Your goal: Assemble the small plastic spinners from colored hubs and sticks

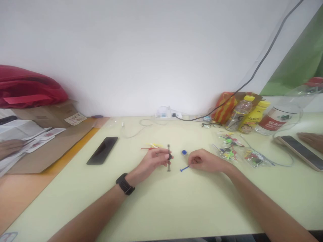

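Left hand [156,158] pinches a black rod [169,166] near its middle; right hand [200,160] pinches a blue rod [184,168], apparently by one end, an off-centre hold that could let it pivot against the blue disc [184,152] beside those fingertips.

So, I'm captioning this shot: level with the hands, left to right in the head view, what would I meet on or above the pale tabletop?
Black phone, left hand, blue round piece, right hand, clear-bagged pieces, light-edged phone.
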Tool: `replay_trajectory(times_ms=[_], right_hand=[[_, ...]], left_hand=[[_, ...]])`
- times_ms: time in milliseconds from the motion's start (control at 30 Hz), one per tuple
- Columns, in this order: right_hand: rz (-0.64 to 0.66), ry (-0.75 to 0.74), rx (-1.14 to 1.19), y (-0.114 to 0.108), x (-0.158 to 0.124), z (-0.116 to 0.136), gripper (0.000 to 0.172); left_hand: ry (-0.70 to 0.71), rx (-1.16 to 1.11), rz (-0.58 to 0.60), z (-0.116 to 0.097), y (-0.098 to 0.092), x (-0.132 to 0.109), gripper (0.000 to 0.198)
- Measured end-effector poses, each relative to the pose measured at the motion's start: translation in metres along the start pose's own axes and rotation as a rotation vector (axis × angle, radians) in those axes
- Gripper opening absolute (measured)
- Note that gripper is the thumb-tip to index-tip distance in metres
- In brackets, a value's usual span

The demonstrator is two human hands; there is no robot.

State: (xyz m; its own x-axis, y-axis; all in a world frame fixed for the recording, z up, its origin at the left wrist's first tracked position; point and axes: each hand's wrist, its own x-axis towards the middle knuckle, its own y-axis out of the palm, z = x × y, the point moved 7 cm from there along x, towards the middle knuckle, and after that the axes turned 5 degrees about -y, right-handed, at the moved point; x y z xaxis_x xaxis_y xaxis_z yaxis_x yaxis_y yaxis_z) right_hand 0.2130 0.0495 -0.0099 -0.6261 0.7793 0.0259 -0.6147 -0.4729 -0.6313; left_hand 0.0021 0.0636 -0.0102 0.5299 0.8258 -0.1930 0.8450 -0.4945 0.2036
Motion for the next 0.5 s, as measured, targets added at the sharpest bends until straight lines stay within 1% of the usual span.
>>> replay_trajectory(times_ms=[100,267,367,433,500], right_hand=[[0.006,-0.005,0.007,0.001,0.0,0.0,0.012],[-0.004,0.0,-0.001,0.0,0.0,0.001,0.012],[-0.005,0.008,-0.01,0.0,0.0,0.0,0.011],[-0.003,0.01,-0.013,0.001,0.0,0.0,0.011],[0.0,0.008,-0.011,0.001,0.0,-0.001,0.011]], left_hand=[[-0.002,0.139,0.024,0.003,0.004,-0.001,0.037],[0.03,0.293,0.052,0.005,0.007,-0.003,0.041],[0.004,0.371,0.087,0.011,0.009,-0.003,0.041],[-0.005,0.431,0.086,0.013,0.01,-0.004,0.04],[0.026,0.491,0.074,0.011,0.013,-0.005,0.039]])
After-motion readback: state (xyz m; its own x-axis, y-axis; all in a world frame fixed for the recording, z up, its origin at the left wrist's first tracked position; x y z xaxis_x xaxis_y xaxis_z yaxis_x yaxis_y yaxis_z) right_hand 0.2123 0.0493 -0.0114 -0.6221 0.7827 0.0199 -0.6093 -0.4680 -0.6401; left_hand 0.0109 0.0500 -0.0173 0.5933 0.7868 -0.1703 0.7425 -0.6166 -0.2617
